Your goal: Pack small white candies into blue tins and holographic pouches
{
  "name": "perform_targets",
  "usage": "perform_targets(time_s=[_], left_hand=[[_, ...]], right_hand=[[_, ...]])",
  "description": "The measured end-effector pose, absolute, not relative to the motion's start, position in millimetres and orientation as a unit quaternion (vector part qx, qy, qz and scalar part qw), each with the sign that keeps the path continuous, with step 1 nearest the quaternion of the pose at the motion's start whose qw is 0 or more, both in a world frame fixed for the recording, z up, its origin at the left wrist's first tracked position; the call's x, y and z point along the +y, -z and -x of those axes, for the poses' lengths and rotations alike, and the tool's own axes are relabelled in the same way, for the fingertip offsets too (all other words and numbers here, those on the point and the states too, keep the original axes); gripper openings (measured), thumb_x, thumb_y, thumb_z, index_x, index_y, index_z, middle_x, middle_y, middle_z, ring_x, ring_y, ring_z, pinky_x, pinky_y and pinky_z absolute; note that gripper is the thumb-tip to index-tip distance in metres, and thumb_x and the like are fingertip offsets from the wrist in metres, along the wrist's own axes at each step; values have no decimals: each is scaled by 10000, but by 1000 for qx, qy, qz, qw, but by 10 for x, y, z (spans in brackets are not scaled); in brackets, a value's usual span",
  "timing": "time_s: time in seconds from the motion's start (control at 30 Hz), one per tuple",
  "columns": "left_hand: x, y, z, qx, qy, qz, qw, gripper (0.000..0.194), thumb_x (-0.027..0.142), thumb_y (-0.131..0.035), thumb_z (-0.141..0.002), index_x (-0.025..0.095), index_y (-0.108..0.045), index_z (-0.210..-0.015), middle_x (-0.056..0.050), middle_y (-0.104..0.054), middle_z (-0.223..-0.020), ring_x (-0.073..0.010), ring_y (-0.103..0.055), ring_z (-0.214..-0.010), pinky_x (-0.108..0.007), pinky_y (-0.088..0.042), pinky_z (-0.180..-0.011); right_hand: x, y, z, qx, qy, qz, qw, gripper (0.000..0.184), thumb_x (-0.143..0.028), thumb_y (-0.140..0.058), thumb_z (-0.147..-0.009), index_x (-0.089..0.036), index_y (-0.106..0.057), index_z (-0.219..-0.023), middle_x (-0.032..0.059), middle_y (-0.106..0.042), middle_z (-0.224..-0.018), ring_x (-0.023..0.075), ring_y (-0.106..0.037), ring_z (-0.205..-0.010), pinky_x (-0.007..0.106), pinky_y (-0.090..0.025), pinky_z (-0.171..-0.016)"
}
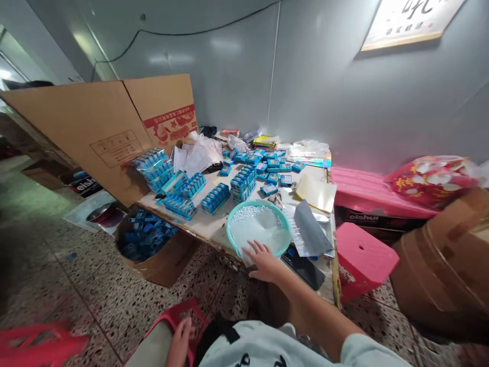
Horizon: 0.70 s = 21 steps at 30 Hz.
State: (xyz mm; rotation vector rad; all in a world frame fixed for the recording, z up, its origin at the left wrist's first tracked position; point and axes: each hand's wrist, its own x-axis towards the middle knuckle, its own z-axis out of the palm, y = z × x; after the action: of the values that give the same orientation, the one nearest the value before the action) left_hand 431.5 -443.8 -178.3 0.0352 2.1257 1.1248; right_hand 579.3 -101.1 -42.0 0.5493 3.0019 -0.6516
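My right hand [263, 261] reaches forward to the near rim of a teal plastic bowl [234, 220] at the table's front edge. Its fingers are spread and lie on the rim, holding nothing. The bowl holds a heap of small white pieces and a clear plastic bag. My left hand [179, 340] is low at the bottom of the view. It rests with fingers stretched out on the seat of a red plastic stool [179, 312] beside my lap.
Stacks of small blue boxes [244, 179] and papers cover the table [206, 227]. A dark grey sheet [307, 227] lies right of the bowl. A carton of blue boxes [147, 239] stands on the floor, with flattened cardboard [95, 127] behind. Pink stools [362, 257] and a brown roll [451, 255] crowd the right.
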Motion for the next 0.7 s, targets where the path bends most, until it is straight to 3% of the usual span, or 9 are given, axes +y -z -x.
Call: perform_targets(time_s=[0.1,0.17,0.3,0.5,0.6,0.7], left_hand=[[-3961,1598,-3883,813,-483,-77,316,678,825,-498,-691,263,-619,-1050,-100,-726,-981,-322,-690,-1009,-465,-522,-952],[-3618,1439,-3610,803,-501,-134,293,714,804,-506,-700,229,-619,-1109,-108,-732,-1009,-311,-686,-1033,-443,-486,-1016],[-2919,1138,-3112,777,-505,-243,286,593,671,-493,-825,185,-646,-1128,-114,-738,-1026,-276,-690,-1010,-404,-494,-995],[-1962,975,-2357,731,-483,-379,298,427,503,-522,-875,158,-665,-1083,-128,-735,-1050,-261,-691,-1014,-381,-521,-946],[-1615,920,-2009,696,-457,-454,318,400,461,-495,-894,151,-680,-1066,-123,-738,-1033,-255,-696,-993,-395,-534,-925],[-1423,819,-1755,641,-414,-547,345,341,416,-532,-890,179,-702,-1068,-109,-725,-1067,-249,-678,-1005,-415,-512,-957]], right_hand=[[-933,537,-5657,966,205,-151,41,702,-156,-611,-761,-365,-492,-1421,53,-430,-1539,325,-337,-1428,562,-202,-1156],[-908,584,-5644,960,231,-157,12,638,-146,-557,-795,-389,-533,-1385,18,-486,-1501,297,-398,-1393,528,-258,-1142],[-863,625,-5652,933,299,-188,-63,396,-269,-468,-932,-399,-647,-1260,2,-610,-1384,282,-497,-1328,529,-341,-1112],[-787,779,-5406,879,256,-307,-261,325,-285,-481,-933,-457,-712,-1083,-13,-752,-1100,316,-680,-1089,575,-482,-1013],[-872,866,-5193,860,174,-349,-328,275,-228,-490,-926,-355,-719,-1012,40,-756,-1067,315,-706,-1007,579,-518,-959],[-1061,880,-4997,864,136,-376,-305,229,-166,-487,-921,-271,-688,-952,60,-749,-1048,258,-712,-968,503,-534,-946]])
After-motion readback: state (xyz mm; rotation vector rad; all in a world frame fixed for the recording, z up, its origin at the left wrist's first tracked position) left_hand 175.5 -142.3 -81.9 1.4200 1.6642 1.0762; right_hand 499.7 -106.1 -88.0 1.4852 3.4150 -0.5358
